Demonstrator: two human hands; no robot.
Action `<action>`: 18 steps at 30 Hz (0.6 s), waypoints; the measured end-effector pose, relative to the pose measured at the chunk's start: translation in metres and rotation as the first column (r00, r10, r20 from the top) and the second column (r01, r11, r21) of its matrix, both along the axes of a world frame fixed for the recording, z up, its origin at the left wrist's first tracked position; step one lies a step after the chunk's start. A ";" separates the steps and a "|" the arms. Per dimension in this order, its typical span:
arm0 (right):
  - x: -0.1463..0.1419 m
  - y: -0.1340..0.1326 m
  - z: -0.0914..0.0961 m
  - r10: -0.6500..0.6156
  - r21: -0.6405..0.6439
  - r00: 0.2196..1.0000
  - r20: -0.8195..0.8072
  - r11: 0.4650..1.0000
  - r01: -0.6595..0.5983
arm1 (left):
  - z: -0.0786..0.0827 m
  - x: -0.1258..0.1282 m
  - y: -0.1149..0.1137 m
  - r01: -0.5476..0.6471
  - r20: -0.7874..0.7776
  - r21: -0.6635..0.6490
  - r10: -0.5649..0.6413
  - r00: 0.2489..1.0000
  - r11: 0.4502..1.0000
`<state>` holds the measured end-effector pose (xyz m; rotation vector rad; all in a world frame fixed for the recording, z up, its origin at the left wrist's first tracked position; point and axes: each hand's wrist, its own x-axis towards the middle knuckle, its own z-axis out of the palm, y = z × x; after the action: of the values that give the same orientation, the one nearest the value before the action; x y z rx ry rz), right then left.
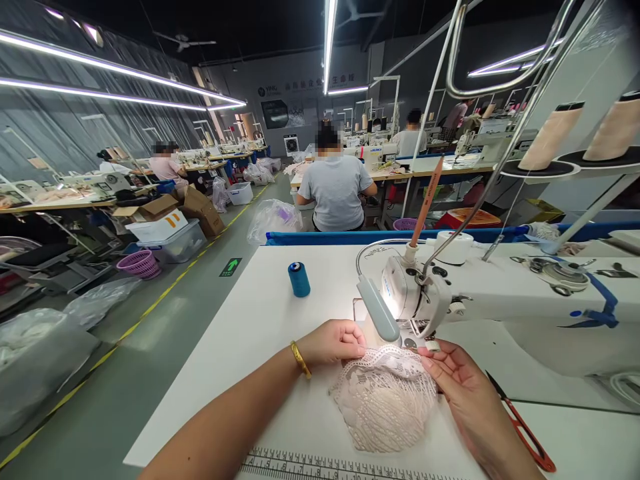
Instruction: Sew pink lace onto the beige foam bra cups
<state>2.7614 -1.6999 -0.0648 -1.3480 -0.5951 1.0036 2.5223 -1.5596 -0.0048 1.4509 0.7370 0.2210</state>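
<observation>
A piece of pale pink lace fabric (385,403) lies in front of the sewing machine (405,287), its scalloped upper edge close to the needle area. My left hand (337,341), with a gold bracelet at the wrist, pinches the lace's upper left edge between thumb and fingers. On the other side, my right hand (457,377) grips the upper right edge, just below the machine head. A small grey lamp (379,310) lights the spot and partly covers the needle area, so the needle is hard to make out.
A blue thread spool (299,280) stands on the white table (220,373). Red-handled scissors (525,427) lie right of my right hand. A printed ruler (320,467) runs along the front. A pencil (427,200) stands upright on the machine. Ahead, a person in grey (335,190) sits facing away.
</observation>
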 end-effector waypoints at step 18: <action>-0.024 -0.010 -0.003 0.199 -0.066 0.930 0.307 0.980 -0.188 | 0.008 0.008 -0.016 -0.145 0.079 -0.157 0.159 0.984 0.977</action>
<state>2.7378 -1.7096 -0.0683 -1.5152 -0.9693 0.9669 2.5307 -1.5756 0.0032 1.2347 0.7739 0.3401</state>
